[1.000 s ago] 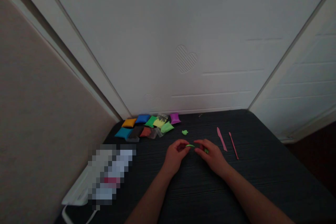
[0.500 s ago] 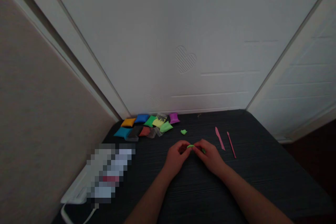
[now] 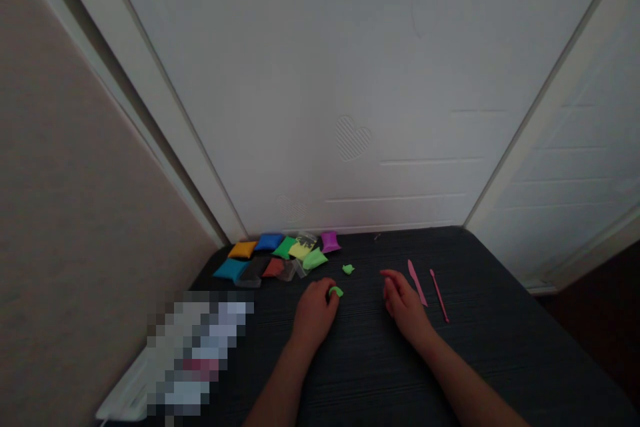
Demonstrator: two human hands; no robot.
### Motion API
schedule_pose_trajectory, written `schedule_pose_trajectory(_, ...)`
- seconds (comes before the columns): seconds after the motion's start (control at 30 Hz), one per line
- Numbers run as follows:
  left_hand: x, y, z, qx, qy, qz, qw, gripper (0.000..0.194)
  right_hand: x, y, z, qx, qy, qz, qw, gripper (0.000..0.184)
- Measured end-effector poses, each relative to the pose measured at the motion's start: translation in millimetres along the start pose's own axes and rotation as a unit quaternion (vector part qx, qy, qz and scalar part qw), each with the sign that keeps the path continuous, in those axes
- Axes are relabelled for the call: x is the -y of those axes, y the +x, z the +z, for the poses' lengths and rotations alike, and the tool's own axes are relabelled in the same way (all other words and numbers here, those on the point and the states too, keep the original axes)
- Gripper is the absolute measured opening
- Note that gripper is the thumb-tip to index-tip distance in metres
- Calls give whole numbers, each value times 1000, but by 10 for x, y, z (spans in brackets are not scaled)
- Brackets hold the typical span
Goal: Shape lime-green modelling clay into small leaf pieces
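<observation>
My left hand (image 3: 316, 310) is closed on a small, curved strip of light green modelling clay (image 3: 336, 291), pinched between thumb and fingertips. Part of the strip is hidden by the fingers. To its right, my right hand (image 3: 405, 303) hovers over the dark table with fingers loosely bent and apart, and I see nothing in them. A small lump of green clay (image 3: 348, 269) lies on the table just beyond and between the hands. Right of my right hand lie a pink plastic knife (image 3: 417, 283) and a thin pink modelling stick (image 3: 439, 296).
Several coloured clay packets, among them a purple one (image 3: 330, 241), a blue one (image 3: 269, 241) and a teal one (image 3: 231, 269), lie at the back left of the dark table (image 3: 370, 373). A blurred-out device (image 3: 200, 353) sits at the left edge. A white panel (image 3: 280, 93) rises behind.
My hands have come apart. The left has moved left with the green clay strip, and the right has let go of it and shifted slightly right. The view has tilted up a little.
</observation>
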State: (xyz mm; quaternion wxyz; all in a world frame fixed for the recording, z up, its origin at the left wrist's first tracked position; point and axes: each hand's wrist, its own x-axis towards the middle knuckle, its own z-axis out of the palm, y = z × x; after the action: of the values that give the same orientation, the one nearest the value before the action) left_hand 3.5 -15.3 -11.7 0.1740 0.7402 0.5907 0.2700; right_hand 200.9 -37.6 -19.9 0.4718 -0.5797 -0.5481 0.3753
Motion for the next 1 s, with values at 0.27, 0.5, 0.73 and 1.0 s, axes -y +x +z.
schedule_pose_trajectory(0.27, 52, 10, 18, -24, 40, 21, 999, 17, 14, 4, -49, -37, -35, -32, 998, 35)
schedule_pose_trajectory(0.5, 74, 4, 25, -72, 10, 27, 997, 22, 70, -59, 1, -4, -20, -37, 999, 33)
schedule_pose_trajectory(0.73, -286, -128, 47, -60, -143, 45, 987, 17, -26, 10, 114, -2, 161, 19, 987, 35)
schedule_pose_trajectory(1.0, -664, -77, 362, 189, -449, -126, 864, 48, 315, -39, 246, 32, 304, 55, 951, 34)
